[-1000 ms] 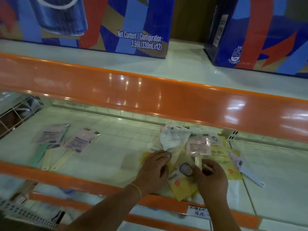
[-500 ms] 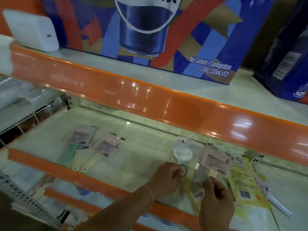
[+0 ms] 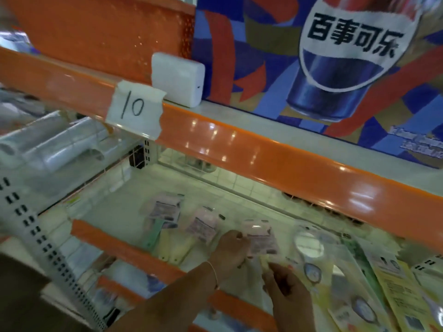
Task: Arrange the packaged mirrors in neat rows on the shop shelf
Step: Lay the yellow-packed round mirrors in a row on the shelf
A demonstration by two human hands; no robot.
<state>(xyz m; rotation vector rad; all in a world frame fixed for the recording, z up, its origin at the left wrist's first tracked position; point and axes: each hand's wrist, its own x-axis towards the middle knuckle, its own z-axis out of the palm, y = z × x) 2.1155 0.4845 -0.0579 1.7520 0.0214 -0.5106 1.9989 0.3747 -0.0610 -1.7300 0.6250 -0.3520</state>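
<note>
Both hands (image 3: pixel 259 264) hold one packaged mirror (image 3: pixel 262 240) above the shelf (image 3: pixel 115 219).

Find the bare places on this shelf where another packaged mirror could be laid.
Bare shelf lies left of the two laid-out mirrors, and behind them toward the back wall. Right of the left hand and right hand, yellow packets overlap: crowded.

Three pink packaged mirrors (image 3: pixel 262 240) lying side by side, shelf (image 3: pixel 115 216)
</note>
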